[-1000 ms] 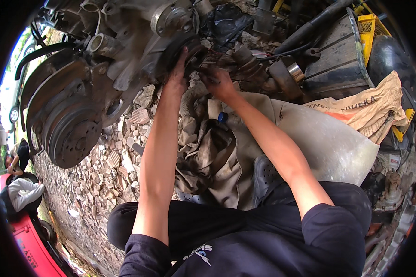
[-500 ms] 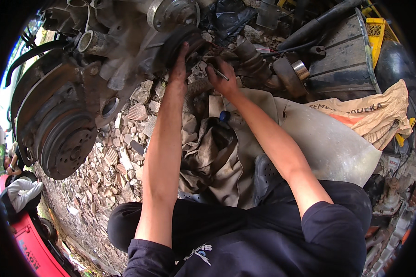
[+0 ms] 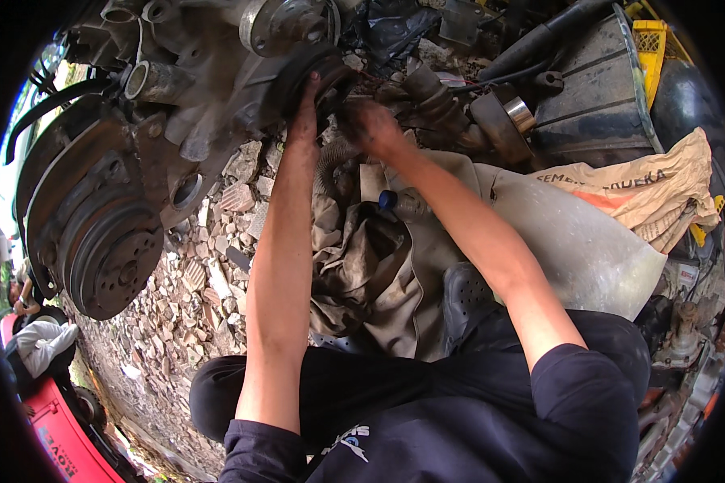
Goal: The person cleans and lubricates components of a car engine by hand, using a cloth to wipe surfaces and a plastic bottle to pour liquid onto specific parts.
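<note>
My left hand (image 3: 304, 117) is at the rim of a dark, grimy pulley-like wheel (image 3: 292, 80) on the engine assembly. Its thumb lies along the rim, and the wheel hides the other fingers. Close beside the wheel's right side is my right hand (image 3: 370, 127), smeared by motion. Whether it holds anything cannot be made out. A ribbed hose (image 3: 330, 165) lies below the two hands. Up and left of them stands the greasy engine assembly (image 3: 209, 88), with a large grooved pulley (image 3: 117, 266) at its lower left and a round metal flange (image 3: 286, 24) above.
Broken stone and tile rubble (image 3: 177, 322) covers the ground at left. A crumpled brown cloth (image 3: 354, 266), a blue-capped bottle (image 3: 388, 200), a grey sheet (image 3: 568, 241) and a paper sack (image 3: 660, 193) lie before me. Metal parts (image 3: 495, 125) crowd the right. A red vehicle (image 3: 64, 427) stands far left.
My right hand has shifted slightly left toward the wheel and blurred; the thin metal rod seen in it before no longer shows. My left hand stays on the wheel. The view has shifted slightly.
</note>
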{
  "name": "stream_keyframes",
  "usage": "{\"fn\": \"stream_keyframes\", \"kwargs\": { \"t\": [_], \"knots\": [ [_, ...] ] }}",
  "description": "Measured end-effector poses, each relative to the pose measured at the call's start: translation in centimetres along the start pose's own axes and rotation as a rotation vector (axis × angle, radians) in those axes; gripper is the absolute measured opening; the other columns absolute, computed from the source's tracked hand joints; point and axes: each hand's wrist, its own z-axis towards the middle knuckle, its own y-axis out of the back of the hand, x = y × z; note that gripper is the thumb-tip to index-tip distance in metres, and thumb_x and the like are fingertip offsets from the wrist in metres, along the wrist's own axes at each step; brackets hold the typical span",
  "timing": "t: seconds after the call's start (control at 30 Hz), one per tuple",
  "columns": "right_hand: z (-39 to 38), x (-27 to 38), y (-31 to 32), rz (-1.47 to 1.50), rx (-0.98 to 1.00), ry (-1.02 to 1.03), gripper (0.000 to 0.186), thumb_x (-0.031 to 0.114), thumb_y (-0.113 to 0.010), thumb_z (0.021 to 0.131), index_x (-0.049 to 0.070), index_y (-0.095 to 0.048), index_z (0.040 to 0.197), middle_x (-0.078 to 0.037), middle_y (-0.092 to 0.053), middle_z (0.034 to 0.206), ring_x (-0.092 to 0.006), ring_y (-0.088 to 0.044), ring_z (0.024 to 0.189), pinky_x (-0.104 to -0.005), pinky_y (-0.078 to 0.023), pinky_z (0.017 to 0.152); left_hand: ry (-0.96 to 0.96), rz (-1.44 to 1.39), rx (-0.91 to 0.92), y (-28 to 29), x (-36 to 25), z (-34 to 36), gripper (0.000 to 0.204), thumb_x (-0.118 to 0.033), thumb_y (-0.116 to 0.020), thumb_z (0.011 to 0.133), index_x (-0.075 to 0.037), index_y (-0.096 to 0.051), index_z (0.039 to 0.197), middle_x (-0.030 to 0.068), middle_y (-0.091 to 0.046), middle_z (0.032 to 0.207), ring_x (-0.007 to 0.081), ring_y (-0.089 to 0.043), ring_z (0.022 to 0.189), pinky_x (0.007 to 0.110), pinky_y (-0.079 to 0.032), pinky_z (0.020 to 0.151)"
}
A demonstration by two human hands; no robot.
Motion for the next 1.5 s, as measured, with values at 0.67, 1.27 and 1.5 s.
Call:
{"fn": "stream_keyframes", "kwargs": {
  "t": [0.67,1.27,1.5],
  "knots": [
    [-1.1,1.4,-3.2,-0.251,-0.168,-0.007,0.028,0.017,-0.064,0.077,0.006,-0.067,0.103,-0.014,-0.067,0.09,-0.0337,-0.062,0.089,-0.0414,-0.047,0.083,-0.01,-0.025,-0.03,0.2,0.1,0.3,0.083,-0.062,-0.066,0.077,-0.007,-0.048,0.136,0.0098,-0.05,0.135,0.0222,-0.045,0.124,0.036,-0.03,0.106],
    [-0.5,-2.6,-2.5,-0.184,-0.24,0.018,0.023,0.012,-0.064,0.076,0.005,-0.066,0.098,-0.013,-0.065,0.08,-0.0339,-0.063,0.072,-0.0414,-0.05,0.066,-0.092,-0.034,-0.013,0.0,1.3,1.5,0.088,-0.061,-0.066,0.077,-0.005,-0.042,0.14,0.0114,-0.044,0.141,0.0228,-0.039,0.13,0.036,-0.026,0.109],
    [0.3,1.5,-0.6,-0.498,0.289,-0.158,0.034,0.016,-0.065,0.071,0.007,-0.062,0.104,-0.01,-0.066,0.087,-0.0296,-0.064,0.085,-0.0408,-0.051,0.077,-0.085,0.026,-0.048,0.3,0.4,0.6,0.095,-0.064,-0.067,0.074,-0.004,-0.039,0.142,0.0117,-0.038,0.146,0.0237,-0.036,0.133,0.036,-0.024,0.111]
  ]
}}
